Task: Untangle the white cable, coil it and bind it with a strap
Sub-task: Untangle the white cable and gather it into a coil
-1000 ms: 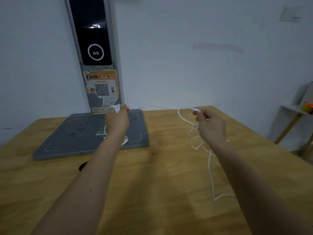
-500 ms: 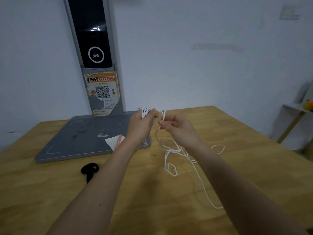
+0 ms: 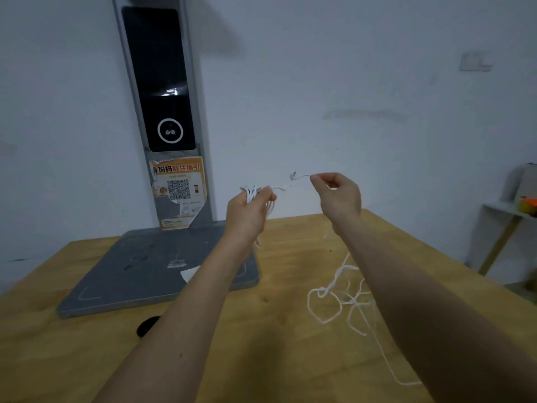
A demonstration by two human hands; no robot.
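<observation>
My left hand [image 3: 250, 213] is raised above the table and is shut on a small bundle of white cable loops. A short stretch of the white cable [image 3: 286, 185] runs from it to my right hand [image 3: 338, 196], which pinches the cable a little to the right at the same height. The rest of the cable hangs behind my right forearm and lies in a loose tangle on the wooden table [image 3: 276, 330]. A black strap [image 3: 146, 325] lies on the table near my left forearm, partly hidden by it.
A grey flat base [image 3: 139, 271] with an upright dark-screen column [image 3: 162, 91] stands at the back left against the wall. A white slip of paper [image 3: 189, 273] lies on the base. A small shelf [image 3: 505, 210] with an orange object stands at far right.
Both hands have risen from table height. My right hand, which met the left half a second ago, has drawn away to the right, stretching a short length of cable between them.
</observation>
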